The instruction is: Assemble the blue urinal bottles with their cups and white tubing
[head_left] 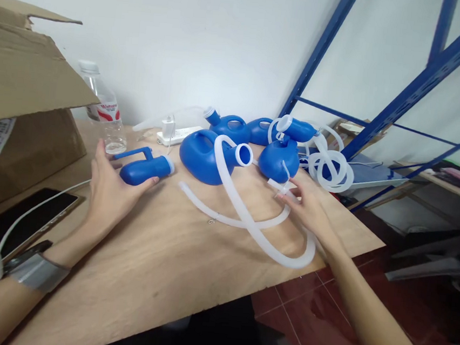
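Two bare hands work apart across a wooden tabletop (181,260). At left, beside the cardboard box (32,66), the left hand (110,185) curves around the rear of a small blue container (140,172), thumb along its near side; the other fingers are partly hidden, so whether they grip cannot be told. A light, steadying contact probably serves best here, as firm pressure could roll the rounded body. At centre, a translucent hose (237,199) loops in front of the large blue jug (204,167), crossing itself; the loops are best kept slack and free of kinks. At right, the right hand (306,201) appears to pinch a small white fitting (279,186) between thumb and forefinger, just before the round blue jug (275,163). Fingertip control suits so slight a part, with the wrist held clear of the hose.
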Demonstrator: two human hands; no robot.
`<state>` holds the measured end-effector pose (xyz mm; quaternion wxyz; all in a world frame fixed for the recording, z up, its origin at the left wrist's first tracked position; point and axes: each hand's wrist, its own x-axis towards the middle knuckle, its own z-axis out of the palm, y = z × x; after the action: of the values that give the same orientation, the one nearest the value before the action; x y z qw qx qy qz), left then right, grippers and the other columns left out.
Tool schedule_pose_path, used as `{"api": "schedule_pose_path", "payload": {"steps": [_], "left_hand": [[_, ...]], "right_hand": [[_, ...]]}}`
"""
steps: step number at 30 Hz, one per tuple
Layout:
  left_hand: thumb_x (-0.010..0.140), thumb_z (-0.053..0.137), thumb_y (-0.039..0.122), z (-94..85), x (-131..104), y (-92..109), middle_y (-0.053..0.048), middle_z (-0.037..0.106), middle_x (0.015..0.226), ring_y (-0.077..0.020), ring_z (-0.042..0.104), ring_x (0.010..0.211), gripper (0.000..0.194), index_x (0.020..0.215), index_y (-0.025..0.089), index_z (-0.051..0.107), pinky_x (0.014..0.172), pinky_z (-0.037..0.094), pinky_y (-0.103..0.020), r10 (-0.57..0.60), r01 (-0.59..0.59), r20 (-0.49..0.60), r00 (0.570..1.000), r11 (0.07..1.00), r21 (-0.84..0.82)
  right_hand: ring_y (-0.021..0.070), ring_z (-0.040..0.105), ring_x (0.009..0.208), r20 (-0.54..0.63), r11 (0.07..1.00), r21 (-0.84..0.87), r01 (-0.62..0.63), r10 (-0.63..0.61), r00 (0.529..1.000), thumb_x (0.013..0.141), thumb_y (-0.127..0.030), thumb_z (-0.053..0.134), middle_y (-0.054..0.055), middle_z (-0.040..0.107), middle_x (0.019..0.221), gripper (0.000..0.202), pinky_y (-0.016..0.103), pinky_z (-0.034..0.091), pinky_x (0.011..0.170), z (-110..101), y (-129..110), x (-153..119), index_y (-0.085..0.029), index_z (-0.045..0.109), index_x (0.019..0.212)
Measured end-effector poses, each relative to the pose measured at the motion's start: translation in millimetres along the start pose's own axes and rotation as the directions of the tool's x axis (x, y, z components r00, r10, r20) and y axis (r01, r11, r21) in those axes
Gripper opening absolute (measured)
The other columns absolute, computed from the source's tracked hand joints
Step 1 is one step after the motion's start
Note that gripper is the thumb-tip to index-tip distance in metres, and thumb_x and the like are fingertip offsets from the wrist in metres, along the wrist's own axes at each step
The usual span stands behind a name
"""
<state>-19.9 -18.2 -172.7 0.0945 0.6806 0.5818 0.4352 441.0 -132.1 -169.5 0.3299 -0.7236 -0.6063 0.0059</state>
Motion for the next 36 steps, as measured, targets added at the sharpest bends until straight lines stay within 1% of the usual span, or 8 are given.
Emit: {"api": "schedule_pose_path", "payload": {"steps": [3, 6, 14, 19, 23, 26, 31, 36], "left_hand": [[0.072, 0.083, 0.065, 1.8, -2.7, 7.0, -0.03, 0.038, 0.165, -0.0504, 0.055, 0.147, 0.132, 0.175, 0.015, 0.017, 0.126, 0.045, -0.07, -0.13, 0.128, -0.038, 0.991, 0.991, -0.031], [0.075, 0.08, 0.062, 1.8, -4.8, 12.5, -0.028, 0.034, 0.166, -0.0525, 0.04, 0.159, 0.121, 0.173, 0.019, 0.023, 0.131, 0.035, -0.073, -0.125, 0.126, -0.017, 0.992, 0.992, 0.014], [0.081, 0.073, 0.053, 5.2, -3.1, 12.8, -0.028, 0.034, 0.164, -0.0531, 0.038, 0.158, 0.101, 0.166, 0.015, 0.035, 0.128, 0.036, -0.075, -0.098, 0.097, 0.008, 0.995, 0.991, 0.089], [0.085, 0.074, 0.051, 9.1, -6.5, 7.0, -0.025, 0.035, 0.163, -0.0541, 0.039, 0.155, 0.09, 0.163, 0.021, 0.041, 0.122, 0.042, -0.076, -0.036, 0.037, -0.006, 0.999, 0.99, 0.133], [0.092, 0.07, 0.05, 9.1, -11.8, 9.8, -0.025, 0.033, 0.166, -0.0563, 0.036, 0.155, 0.069, 0.154, 0.022, 0.055, 0.12, 0.041, -0.077, 0.131, -0.119, -0.041, 0.991, 0.969, 0.215], [0.098, 0.063, 0.045, 13.1, -12.3, 18.1, -0.025, 0.035, 0.169, -0.0538, 0.035, 0.157, 0.057, 0.15, 0.021, 0.06, 0.125, 0.034, -0.076, 0.336, -0.321, -0.012, 0.942, 0.909, 0.266], [0.099, 0.056, 0.04, 42.7, 14.3, 36.2, -0.023, 0.036, 0.176, -0.0498, 0.026, 0.166, 0.064, 0.16, 0.018, 0.054, 0.133, 0.017, -0.075, 0.485, -0.511, 0.161, 0.859, 0.809, 0.291], [0.095, 0.05, 0.04, 94.2, 80.5, 51.8, -0.021, 0.036, 0.179, -0.0489, 0.022, 0.168, 0.077, 0.167, 0.015, 0.044, 0.132, 0.02, -0.076, 0.456, -0.486, 0.183, 0.871, 0.856, 0.178]], "right_hand": [[0.0411, 0.073, 0.118, -0.171, 0.989, -0.046, 0.144, -0.15, 0.974, 0.1, -0.064, 0.064, 0.018, 0.073, 0.136, 0.073, 0.061, 0.062, 0.097, -1.0, -15.0, 7.8, -0.025, 0.055, 0.161], [0.0373, 0.073, 0.113, -0.219, 0.943, -0.199, 0.267, -0.308, 0.926, 0.108, -0.058, 0.054, 0.018, 0.069, 0.136, 0.069, 0.055, 0.063, 0.094, -8.7, -43.9, 22.1, -0.027, 0.047, 0.169], [0.0265, 0.07, 0.088, 0.199, 0.67, -0.56, 0.487, -0.462, 0.864, 0.113, -0.047, 0.046, 0.019, 0.061, 0.149, 0.067, 0.032, 0.045, 0.056, -21.6, -127.5, 55.3, -0.027, 0.035, 0.176], [0.0291, 0.072, 0.096, 0.263, 0.587, -0.637, 0.5, -0.443, 0.857, 0.114, -0.05, 0.042, 0.019, 0.059, 0.158, 0.067, 0.031, 0.037, 0.055, -24.1, -142.4, 57.9, -0.025, 0.035, 0.175], [0.0308, 0.073, 0.098, 0.312, 0.558, -0.658, 0.506, -0.409, 0.857, 0.114, -0.054, 0.038, 0.019, 0.059, 0.161, 0.068, 0.032, 0.038, 0.059, -27.0, -152.4, 61.1, -0.025, 0.034, 0.176], [0.0317, 0.073, 0.104, 0.392, 0.542, -0.63, 0.556, -0.396, 0.83, 0.116, -0.052, 0.037, 0.02, 0.064, 0.155, 0.066, 0.031, 0.037, 0.062, -27.6, -161.5, 65.4, -0.025, 0.034, 0.176], [0.0333, 0.072, 0.107, 0.427, 0.543, -0.585, 0.602, -0.425, 0.798, 0.114, -0.067, 0.037, 0.018, 0.074, 0.137, 0.072, 0.032, 0.035, 0.068, -25.4, -170.3, 78.6, -0.024, 0.04, 0.172], [0.0361, 0.069, 0.111, 0.451, 0.49, -0.581, 0.65, -0.471, 0.758, 0.113, -0.059, 0.048, 0.02, 0.076, 0.13, 0.065, 0.036, 0.038, 0.08, -20.8, -175.7, 95.2, -0.023, 0.047, 0.168]]}}
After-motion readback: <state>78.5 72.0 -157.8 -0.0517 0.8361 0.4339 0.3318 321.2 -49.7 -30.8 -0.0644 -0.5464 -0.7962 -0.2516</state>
